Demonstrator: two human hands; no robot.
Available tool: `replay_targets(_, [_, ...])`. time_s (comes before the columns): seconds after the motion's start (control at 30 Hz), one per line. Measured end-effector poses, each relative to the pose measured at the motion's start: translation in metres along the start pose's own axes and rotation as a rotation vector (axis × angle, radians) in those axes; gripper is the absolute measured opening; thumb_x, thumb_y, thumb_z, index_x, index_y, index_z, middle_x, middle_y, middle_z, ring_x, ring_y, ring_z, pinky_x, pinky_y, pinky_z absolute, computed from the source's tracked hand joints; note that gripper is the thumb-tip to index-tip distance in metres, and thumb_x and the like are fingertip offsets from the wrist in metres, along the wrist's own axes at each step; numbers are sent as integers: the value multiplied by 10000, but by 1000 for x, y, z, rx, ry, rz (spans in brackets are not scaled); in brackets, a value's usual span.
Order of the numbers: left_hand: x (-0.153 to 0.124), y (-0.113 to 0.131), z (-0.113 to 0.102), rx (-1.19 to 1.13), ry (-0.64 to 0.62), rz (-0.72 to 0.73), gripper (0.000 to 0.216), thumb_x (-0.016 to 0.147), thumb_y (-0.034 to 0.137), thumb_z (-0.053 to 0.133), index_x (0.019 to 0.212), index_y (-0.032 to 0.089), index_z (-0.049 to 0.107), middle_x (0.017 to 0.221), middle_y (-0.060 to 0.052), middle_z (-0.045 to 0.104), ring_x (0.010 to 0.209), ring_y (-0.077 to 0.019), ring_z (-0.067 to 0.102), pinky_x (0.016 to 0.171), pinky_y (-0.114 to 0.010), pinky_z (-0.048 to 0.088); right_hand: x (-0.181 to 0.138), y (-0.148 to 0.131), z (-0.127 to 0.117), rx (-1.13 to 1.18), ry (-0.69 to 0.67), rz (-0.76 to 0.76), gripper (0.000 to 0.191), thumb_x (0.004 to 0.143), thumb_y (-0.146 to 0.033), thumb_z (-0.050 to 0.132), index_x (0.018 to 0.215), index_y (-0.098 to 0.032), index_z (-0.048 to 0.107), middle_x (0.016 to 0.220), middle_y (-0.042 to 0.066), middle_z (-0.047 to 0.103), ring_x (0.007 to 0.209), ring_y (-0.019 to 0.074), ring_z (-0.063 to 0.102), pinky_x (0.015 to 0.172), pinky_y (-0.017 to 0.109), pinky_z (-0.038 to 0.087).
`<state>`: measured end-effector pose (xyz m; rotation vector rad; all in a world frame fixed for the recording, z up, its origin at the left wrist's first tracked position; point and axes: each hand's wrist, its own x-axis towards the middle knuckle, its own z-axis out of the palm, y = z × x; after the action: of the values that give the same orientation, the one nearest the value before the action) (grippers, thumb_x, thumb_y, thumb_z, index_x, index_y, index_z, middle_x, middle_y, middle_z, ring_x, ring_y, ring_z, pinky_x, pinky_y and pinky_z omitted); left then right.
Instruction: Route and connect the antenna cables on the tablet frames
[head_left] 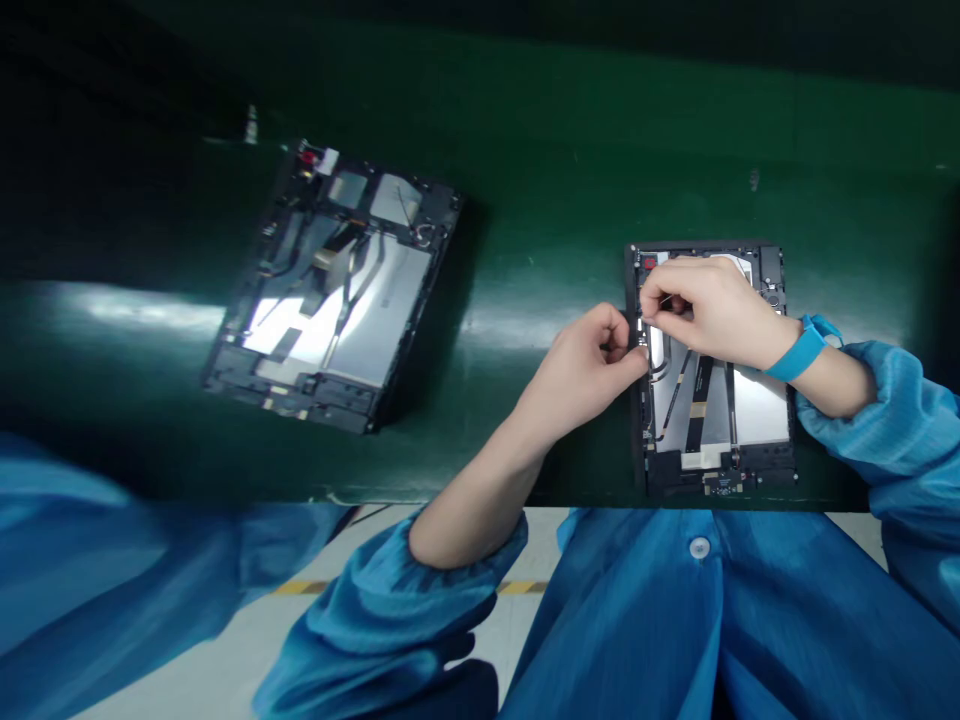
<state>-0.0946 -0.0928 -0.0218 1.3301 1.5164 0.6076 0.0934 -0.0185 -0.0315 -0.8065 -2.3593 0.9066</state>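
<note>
On the dark green glossy tabletop [540,200], far to the left, lies an opened black tablet with a silver inner plate and dark ribbon cables [330,290], turned askew and well apart from both hands. Further right, the left hand [589,365] comes up out of a blue smock sleeve [420,590]. Its fingers are curled in, and the grip of thumb and forefinger is closed together against the left rim of a second opened black tablet with a silver back plate [750,410]; whether anything is nipped there is too small to tell. This second tablet lies square to the person, its long axis running away from the body and its connector end nearest the tabletop's front edge. The worked spot is its upper left corner, just right of the left hand's fingertips. The right hand [709,310] reaches in from the right across the tablet's top half and covers it. Its grip is pinched shut on a thin dark strand [664,301], a cable or a fine tool, I cannot say which. Both hands meet at that corner, nearly touching, with the right lying directly over it. A bright blue wristband [802,350] sits on the right wrist.
</note>
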Motion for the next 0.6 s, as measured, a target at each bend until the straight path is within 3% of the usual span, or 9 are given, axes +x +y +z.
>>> replay_targets(0.2, [0,-1,-4,-3,-38,-19,221,748,287,652,756,239,436,653,67,449,566,-107,436,539,-254,336,0,-2,0,21,-21,26,168,840,-55,544,826,-209,613,837,4,649,787,158,571,790,293,432])
replay_targets(0.4, [4,3,-1,-66,-14,-106,268,681,220,640,719,242,375,604,81,396,524,-90,386,493,-225,274,0,-2,1,30,-8,17,147,866,-81,544,841,-214,600,839,3,642,800,163,564,801,301,429])
replay_targets(0.6, [22,17,-2,-55,40,-198,293,621,142,656,687,231,384,562,99,406,455,-50,334,436,-200,223,3,-1,3,-19,156,84,167,847,-73,541,922,-206,611,865,14,652,836,186,581,843,327,438])
